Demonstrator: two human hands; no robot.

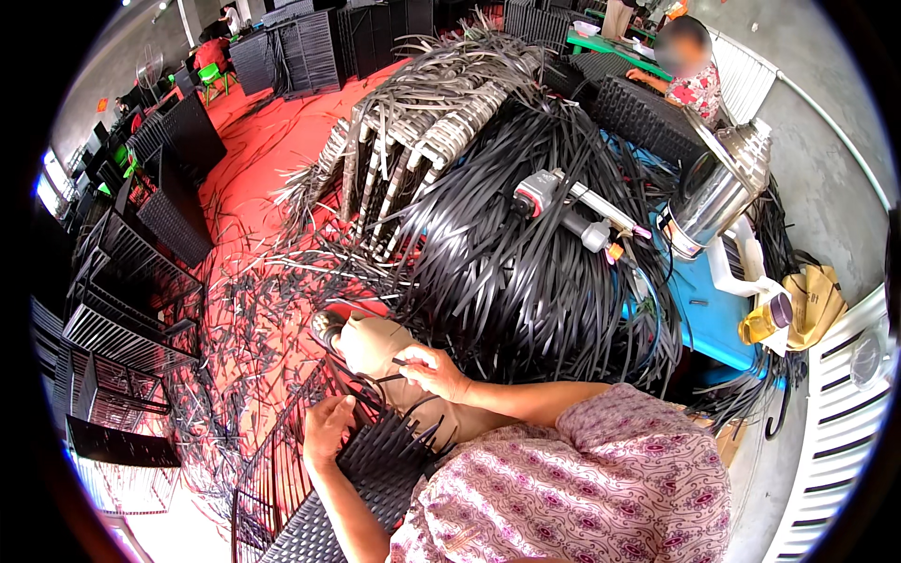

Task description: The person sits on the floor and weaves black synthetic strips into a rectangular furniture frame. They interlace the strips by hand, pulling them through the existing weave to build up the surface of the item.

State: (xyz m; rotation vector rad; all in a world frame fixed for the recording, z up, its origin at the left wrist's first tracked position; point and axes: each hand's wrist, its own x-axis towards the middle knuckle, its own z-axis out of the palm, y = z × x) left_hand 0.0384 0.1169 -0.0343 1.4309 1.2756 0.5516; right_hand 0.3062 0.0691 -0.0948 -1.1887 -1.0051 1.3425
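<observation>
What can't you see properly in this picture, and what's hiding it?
All in the head view:
- The dark strip's gripped part: the right hand's fingers cover it.
- The palm of the left hand: the back of that hand blocks it.
- The woven panel's near end: cut off by the lower edge.
- Much of the blue table: under black strips.
- What the faraway person in red is doing: too small.

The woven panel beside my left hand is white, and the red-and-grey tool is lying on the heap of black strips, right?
Not quite: the head view shows that the woven panel beside your left hand is black, not white. The red-and-grey tool does lie on the heap of black strips.
</observation>
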